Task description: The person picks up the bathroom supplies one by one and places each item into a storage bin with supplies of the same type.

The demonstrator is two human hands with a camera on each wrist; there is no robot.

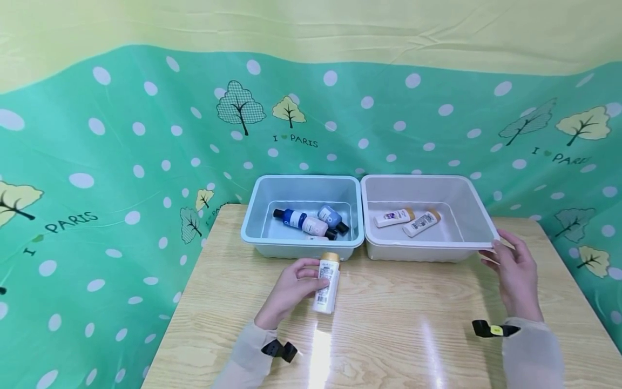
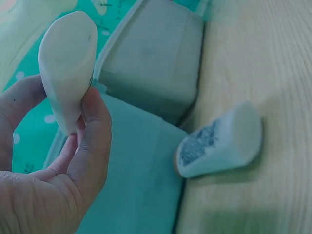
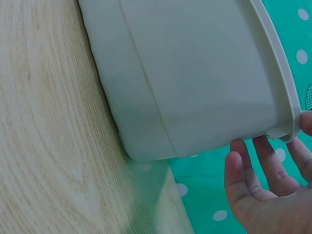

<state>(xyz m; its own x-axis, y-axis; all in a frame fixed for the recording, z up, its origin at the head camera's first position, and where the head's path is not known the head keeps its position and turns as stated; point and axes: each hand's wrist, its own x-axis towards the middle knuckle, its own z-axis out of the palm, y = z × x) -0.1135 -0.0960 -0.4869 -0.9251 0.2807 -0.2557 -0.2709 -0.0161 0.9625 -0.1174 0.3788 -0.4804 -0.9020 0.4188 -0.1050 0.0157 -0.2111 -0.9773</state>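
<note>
My left hand (image 1: 297,286) holds a white bottle (image 1: 322,302) with a printed label in front of the blue bin. In the left wrist view, the thumb and fingers pinch this bottle (image 2: 68,53), its pale base toward the camera. A second white bottle (image 2: 219,144) with a dark-patterned label lies on the table beside the bin; from the head it is largely hidden behind the held one. At the grey bin's (image 1: 423,254) front right corner, my right hand (image 1: 517,273) grips the rim, thumb above and fingertips below, as the right wrist view also shows.
The blue bin (image 1: 301,251) stands left of the grey one, nearly touching it. Several blue and pink bottles (image 1: 316,226) with black caps lie inside. Two white bottles (image 1: 421,222) with gold caps lie in the grey bin. A green patterned cloth (image 1: 340,119) hangs behind the wooden table (image 1: 389,324).
</note>
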